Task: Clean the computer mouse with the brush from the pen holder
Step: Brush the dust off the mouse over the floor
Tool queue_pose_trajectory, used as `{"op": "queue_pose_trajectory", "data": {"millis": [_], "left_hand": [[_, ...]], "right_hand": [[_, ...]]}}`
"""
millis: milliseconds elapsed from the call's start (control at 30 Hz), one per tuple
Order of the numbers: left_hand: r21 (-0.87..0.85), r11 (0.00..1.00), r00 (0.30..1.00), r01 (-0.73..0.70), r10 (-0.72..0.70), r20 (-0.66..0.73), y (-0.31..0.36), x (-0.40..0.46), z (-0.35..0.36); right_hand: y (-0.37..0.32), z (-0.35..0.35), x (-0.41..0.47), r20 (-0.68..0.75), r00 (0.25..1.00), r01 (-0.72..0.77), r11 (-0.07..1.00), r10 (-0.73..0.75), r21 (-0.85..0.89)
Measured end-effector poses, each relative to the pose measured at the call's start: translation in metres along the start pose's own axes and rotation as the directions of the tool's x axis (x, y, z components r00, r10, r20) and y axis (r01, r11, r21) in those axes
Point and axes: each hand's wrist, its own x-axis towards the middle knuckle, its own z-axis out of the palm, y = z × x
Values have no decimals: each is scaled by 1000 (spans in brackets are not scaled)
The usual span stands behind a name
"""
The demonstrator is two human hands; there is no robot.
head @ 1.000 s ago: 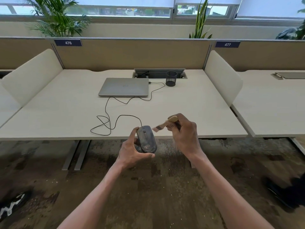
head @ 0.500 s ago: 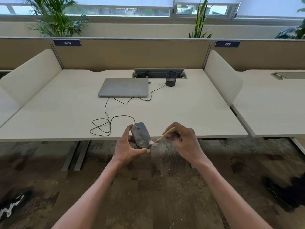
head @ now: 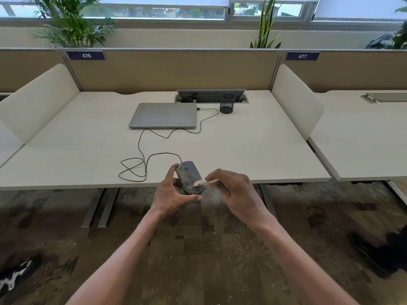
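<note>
A dusty dark grey wired mouse (head: 189, 177) is held over the desk's front edge, gripped from the left and below by my left hand (head: 170, 195). In my right hand (head: 234, 192) is a small wooden-handled brush (head: 206, 182), its pale bristles touching the mouse's right rear side. The mouse's black cable (head: 141, 164) loops across the desk to the closed silver laptop (head: 164, 115). A black mesh pen holder (head: 227, 103) stands at the back of the desk, right of the laptop, and looks empty.
The beige desk (head: 242, 150) has side dividers (head: 296, 97) and a rear panel with a cable tray (head: 211, 96). A neighbouring desk (head: 363, 139) lies to the right. Dark shoes (head: 378, 254) are on the patterned floor at right, another shoe (head: 15, 276) at lower left.
My left hand raised the mouse slightly toward the desk edge and tilted it. My right hand lowered the brush from above the mouse's front onto its right rear side.
</note>
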Motion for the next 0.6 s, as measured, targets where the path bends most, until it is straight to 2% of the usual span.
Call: {"op": "queue_pose_trajectory", "data": {"millis": [167, 333, 600], "left_hand": [[-25, 1000, 1000, 10, -11, -15, -4, 3, 1], [-36, 999, 1000, -4, 3, -17, -4, 5, -1], [-44, 999, 1000, -17, 16, -21, -1, 7, -3]], "right_hand": [[1, -2, -7, 68, 998, -10, 999, 12, -41], [4, -5, -9, 61, 997, -41, 997, 46, -69], [5, -3, -4, -149, 978, -131, 987, 144, 94]]}}
